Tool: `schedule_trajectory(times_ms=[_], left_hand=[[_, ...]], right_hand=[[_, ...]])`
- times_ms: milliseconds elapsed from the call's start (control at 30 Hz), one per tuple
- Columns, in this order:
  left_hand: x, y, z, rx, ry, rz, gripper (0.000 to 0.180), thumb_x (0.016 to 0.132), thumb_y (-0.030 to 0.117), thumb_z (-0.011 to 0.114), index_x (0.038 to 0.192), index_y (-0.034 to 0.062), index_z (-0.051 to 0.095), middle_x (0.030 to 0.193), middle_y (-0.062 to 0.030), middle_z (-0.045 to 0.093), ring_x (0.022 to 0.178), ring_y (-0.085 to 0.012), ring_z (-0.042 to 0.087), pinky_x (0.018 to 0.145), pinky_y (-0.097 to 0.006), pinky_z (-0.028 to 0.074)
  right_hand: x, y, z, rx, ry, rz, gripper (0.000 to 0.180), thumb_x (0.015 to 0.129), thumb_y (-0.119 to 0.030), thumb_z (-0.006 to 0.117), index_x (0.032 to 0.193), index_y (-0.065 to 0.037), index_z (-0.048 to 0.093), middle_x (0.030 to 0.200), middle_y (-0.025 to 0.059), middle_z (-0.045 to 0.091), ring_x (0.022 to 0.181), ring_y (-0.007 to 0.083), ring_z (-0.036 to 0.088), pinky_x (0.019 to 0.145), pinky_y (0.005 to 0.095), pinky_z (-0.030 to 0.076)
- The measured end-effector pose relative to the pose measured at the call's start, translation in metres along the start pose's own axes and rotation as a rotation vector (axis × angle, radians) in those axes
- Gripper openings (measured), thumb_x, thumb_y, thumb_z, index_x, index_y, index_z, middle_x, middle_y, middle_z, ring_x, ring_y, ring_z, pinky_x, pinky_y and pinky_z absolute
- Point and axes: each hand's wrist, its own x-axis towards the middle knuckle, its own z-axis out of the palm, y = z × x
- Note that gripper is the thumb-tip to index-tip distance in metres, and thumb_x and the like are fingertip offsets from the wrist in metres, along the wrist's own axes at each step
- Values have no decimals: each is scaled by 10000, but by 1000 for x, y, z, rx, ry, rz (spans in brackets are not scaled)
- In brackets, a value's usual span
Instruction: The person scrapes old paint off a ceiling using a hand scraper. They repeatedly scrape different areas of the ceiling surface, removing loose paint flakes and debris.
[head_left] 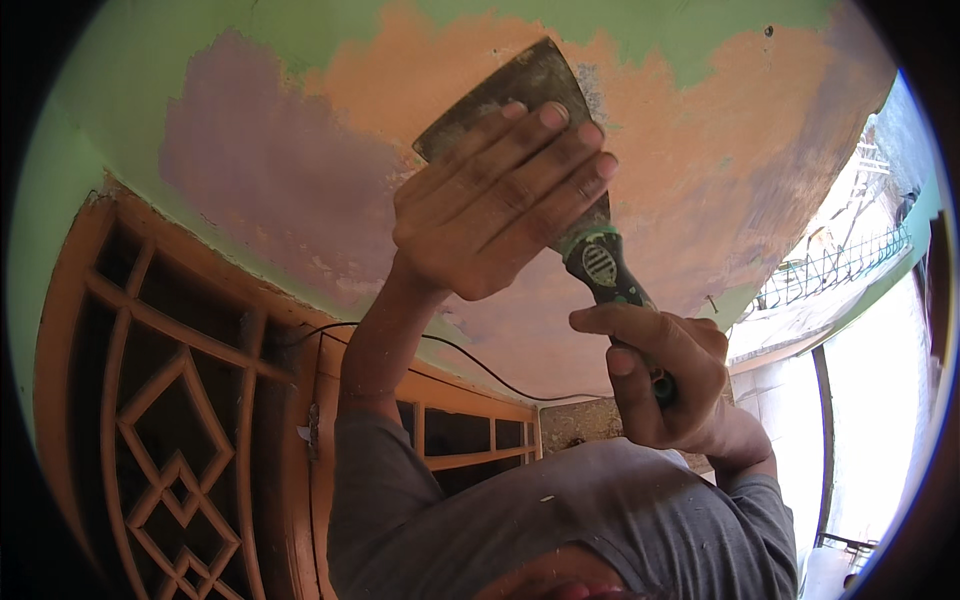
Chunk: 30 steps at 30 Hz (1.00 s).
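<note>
My right hand (670,375) is wrapped round the dark, green-stained handle of a scraper (530,75), with the index finger stretched along it. The wide, worn metal blade points up and to the left against a patchy wall (690,170). My left hand (500,205) lies flat across the blade, its fingers straight and close together, and its thumb is hidden. Around the blade the wall shows orange and mauve patches within green paint.
An orange wooden door (130,300) with diamond-shaped bars stands at the left. A black cable (465,355) runs along the wall's lower edge. A nail (712,302) sticks out near my right hand. Bright daylight and a wire fence (830,270) show at the right.
</note>
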Motion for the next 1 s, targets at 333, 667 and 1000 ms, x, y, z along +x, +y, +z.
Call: schedule_trajectory(times_ms=[333,667,1000], left_hand=[[0,-5,3,6,45,55,259,880,220,724,1128,173,781,1122,2,772,1111,-191,716,984,-371,591],[-4,-2,-4,4,-24,34,266,872,231,730,1128,188,787,1128,-2,772,1117,-190,715,975,-371,594],[-5,-2,-10,39,-17,6,251,877,240,734,1119,195,782,1115,6,774,1110,-179,716,975,-361,598]], right_hand=[[5,-6,-4,22,-16,-3,226,1013,-105,547,1106,50,683,667,49,634,483,78,515,476,259,403],[0,-2,3,29,3,-42,229,1025,-79,522,1137,47,677,633,61,610,503,84,541,482,254,406],[10,-6,-4,80,-65,-6,218,1007,-76,540,1114,58,675,651,77,653,481,88,561,455,258,397]])
